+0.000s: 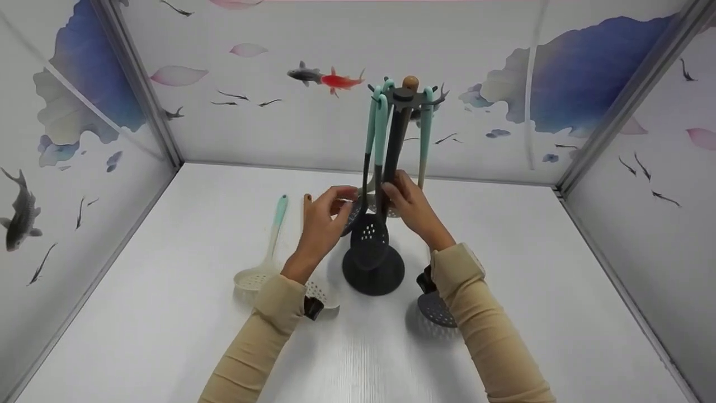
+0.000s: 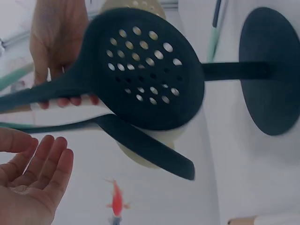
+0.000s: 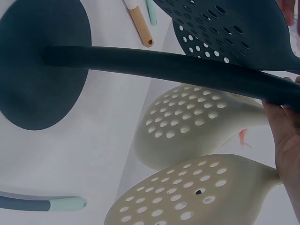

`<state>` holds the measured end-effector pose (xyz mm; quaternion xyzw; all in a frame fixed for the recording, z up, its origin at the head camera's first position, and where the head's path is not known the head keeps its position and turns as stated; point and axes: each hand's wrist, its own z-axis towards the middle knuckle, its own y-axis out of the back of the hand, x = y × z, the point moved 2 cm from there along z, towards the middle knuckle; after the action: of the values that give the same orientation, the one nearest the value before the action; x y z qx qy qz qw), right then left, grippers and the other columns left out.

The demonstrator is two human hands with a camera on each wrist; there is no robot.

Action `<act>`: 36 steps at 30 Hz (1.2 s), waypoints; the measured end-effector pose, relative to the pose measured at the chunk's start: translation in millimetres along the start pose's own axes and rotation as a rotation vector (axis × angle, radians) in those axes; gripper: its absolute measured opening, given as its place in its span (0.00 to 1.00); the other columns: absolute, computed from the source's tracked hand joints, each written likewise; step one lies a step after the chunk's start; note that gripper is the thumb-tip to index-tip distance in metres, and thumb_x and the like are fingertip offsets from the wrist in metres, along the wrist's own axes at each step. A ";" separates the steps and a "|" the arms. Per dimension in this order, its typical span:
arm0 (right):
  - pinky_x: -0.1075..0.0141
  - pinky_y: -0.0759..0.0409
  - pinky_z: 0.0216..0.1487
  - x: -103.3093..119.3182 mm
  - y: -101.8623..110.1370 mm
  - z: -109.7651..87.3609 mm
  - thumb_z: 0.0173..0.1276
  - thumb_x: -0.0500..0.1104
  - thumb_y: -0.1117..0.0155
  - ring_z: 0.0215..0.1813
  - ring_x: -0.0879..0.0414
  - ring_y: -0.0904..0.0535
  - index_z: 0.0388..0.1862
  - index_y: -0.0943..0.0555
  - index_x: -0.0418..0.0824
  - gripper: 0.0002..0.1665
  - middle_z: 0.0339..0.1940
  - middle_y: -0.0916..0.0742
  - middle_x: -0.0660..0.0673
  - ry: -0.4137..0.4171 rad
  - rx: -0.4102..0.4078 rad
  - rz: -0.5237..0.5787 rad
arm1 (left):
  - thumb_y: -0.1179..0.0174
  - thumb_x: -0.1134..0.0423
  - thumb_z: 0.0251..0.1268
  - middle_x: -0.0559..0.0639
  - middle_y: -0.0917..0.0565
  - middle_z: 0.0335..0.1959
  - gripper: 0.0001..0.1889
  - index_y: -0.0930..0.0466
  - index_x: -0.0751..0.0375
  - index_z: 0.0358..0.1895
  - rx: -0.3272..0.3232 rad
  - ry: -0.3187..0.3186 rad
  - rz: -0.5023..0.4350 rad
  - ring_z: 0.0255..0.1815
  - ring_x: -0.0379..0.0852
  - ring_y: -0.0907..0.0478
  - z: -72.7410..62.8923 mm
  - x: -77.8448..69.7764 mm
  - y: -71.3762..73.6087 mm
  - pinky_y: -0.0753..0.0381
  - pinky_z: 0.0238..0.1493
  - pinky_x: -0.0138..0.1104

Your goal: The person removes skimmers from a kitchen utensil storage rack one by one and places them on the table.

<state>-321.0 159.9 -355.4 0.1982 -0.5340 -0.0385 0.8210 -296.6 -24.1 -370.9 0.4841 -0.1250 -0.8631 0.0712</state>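
A dark utensil stand (image 1: 398, 140) with a round base rises mid-table, utensils with mint handles hanging from its top hooks. My right hand (image 1: 417, 210) grips its post partway up, the thumb against the near side. My left hand (image 1: 321, 224) is at the left of the stand, fingers spread and loosely bent, beside a hanging dark skimmer (image 1: 353, 218). In the left wrist view, the left hand's palm faces up with nothing in it. Another dark skimmer (image 2: 143, 70) hangs in front of the post. Behind it hang cream skimmers (image 3: 187, 112), clearest in the right wrist view.
A cream skimmer (image 1: 254, 280) with a mint-tipped handle lies on the table at left. Beside it, a second cream skimmer (image 1: 321, 291) is partly hidden by the left arm. A dark skimmer (image 1: 436, 310) lies under the right forearm. Patterned walls (image 1: 235, 140) enclose the table.
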 end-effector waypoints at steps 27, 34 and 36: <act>0.52 0.24 0.50 15.7 -3.1 -5.1 0.75 0.38 0.56 0.44 0.39 0.24 0.53 0.34 0.26 0.16 0.41 0.21 0.30 0.018 0.014 0.021 | 0.42 0.59 0.65 0.55 0.22 0.43 0.15 0.30 0.63 0.50 0.069 0.022 -0.130 0.39 0.43 0.22 -10.8 -14.9 -22.4 0.21 0.41 0.33; 0.50 0.24 0.45 15.2 -2.5 -4.1 0.74 0.36 0.56 0.40 0.39 0.25 0.49 0.33 0.27 0.12 0.39 0.21 0.29 0.046 0.005 0.017 | 0.41 0.59 0.64 0.51 0.22 0.38 0.12 0.27 0.60 0.45 0.002 0.015 -0.059 0.37 0.40 0.24 -13.0 -12.5 -11.4 0.22 0.40 0.31; 0.50 0.24 0.45 15.1 -2.5 -3.9 0.74 0.36 0.56 0.41 0.39 0.25 0.49 0.33 0.27 0.13 0.39 0.21 0.28 0.051 0.008 0.031 | 0.41 0.59 0.63 0.51 0.22 0.37 0.11 0.26 0.60 0.45 -0.020 0.020 -0.044 0.36 0.40 0.24 -13.0 -12.5 -7.9 0.22 0.39 0.32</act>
<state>-310.7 154.6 -344.7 0.1942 -0.5161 -0.0187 0.8340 -279.0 -15.4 -369.5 0.4944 -0.1049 -0.8609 0.0583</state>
